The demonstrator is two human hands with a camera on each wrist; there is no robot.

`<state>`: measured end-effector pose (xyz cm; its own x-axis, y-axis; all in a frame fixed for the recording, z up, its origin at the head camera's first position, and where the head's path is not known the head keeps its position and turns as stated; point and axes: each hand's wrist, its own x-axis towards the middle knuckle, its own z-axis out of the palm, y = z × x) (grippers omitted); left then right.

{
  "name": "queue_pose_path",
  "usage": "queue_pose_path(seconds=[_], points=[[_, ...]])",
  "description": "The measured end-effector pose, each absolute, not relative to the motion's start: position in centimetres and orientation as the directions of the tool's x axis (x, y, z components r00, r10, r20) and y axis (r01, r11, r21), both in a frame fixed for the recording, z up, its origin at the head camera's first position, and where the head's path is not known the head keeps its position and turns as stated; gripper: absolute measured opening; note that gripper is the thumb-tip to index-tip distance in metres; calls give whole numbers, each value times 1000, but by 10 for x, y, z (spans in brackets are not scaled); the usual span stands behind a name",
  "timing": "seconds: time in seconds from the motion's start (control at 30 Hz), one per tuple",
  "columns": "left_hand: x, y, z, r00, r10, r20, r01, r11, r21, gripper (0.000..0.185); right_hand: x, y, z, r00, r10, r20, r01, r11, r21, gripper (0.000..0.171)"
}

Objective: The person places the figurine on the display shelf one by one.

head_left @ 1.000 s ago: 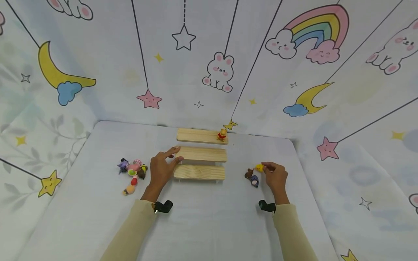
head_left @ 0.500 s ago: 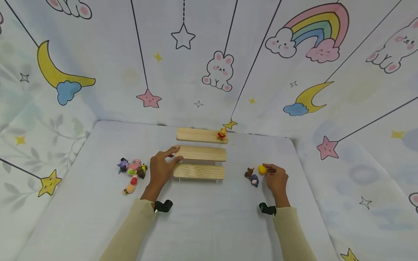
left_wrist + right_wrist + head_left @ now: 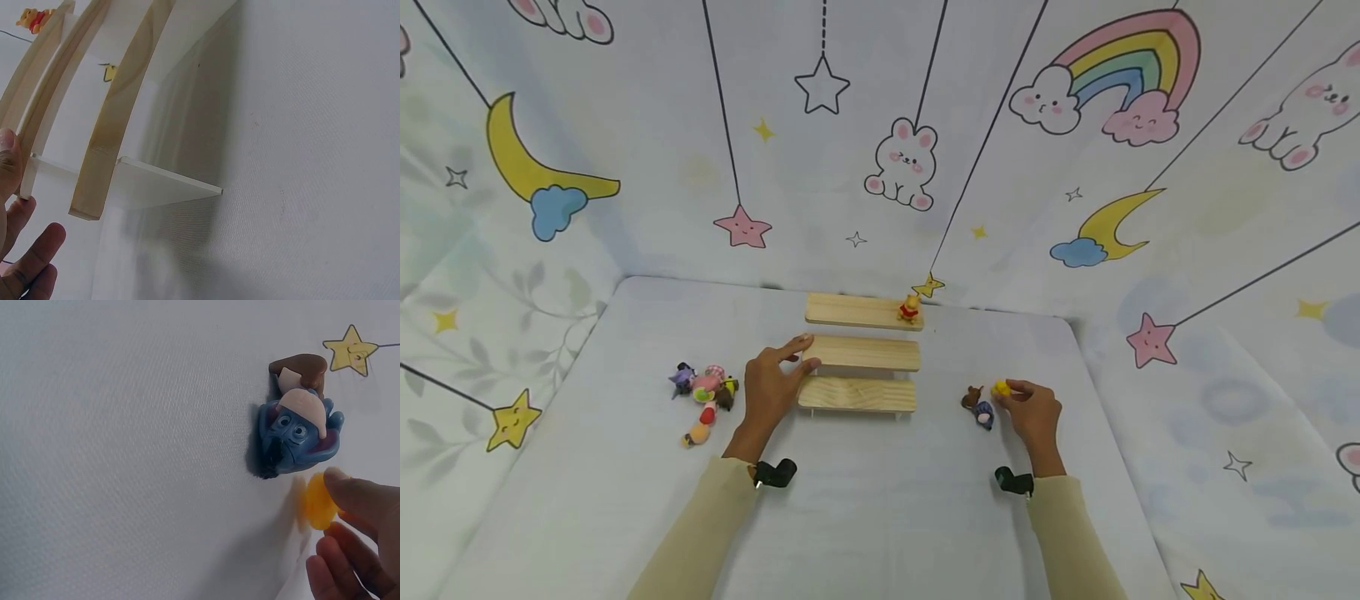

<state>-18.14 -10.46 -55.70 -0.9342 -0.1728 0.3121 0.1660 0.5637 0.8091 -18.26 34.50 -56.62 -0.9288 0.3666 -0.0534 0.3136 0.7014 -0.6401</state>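
My left hand [image 3: 769, 390] holds the left end of the middle board of a three-tier wooden display stand [image 3: 865, 354]. In the left wrist view, the thumb and a fingertip lie at that board's end [image 3: 26, 187], while other fingers extend below. My right hand [image 3: 1033, 412] pinches a small yellow toy figure [image 3: 321, 501] between thumb and fingers, close to the white tabletop. Just beside it lie a blue donkey figurine [image 3: 297, 434] with a pale cap and a brown figurine [image 3: 306, 370]. A yellow bear figurine in a red shirt [image 3: 909, 310] stands on the top board's right end.
Left of the stand lies a cluster of several small figurines [image 3: 707, 387], purple, pink, yellow and red among them. A printed cloth backdrop [image 3: 820, 183] rises behind the white-covered table [image 3: 880, 500]. A clear side support [image 3: 169, 178] juts below the lowest board.
The yellow figure has turned in my right fingers, and the right hand has shifted slightly nearer the body. My left hand and the stand stay in place.
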Motion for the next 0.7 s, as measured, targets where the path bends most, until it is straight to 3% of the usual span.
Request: queue_pose_path(seconds=[0.7], points=[[-181,-104,-555,-937,-170,304,165,552,817,50,-194,332,-574,-961,272,48,183,757,-627,32]])
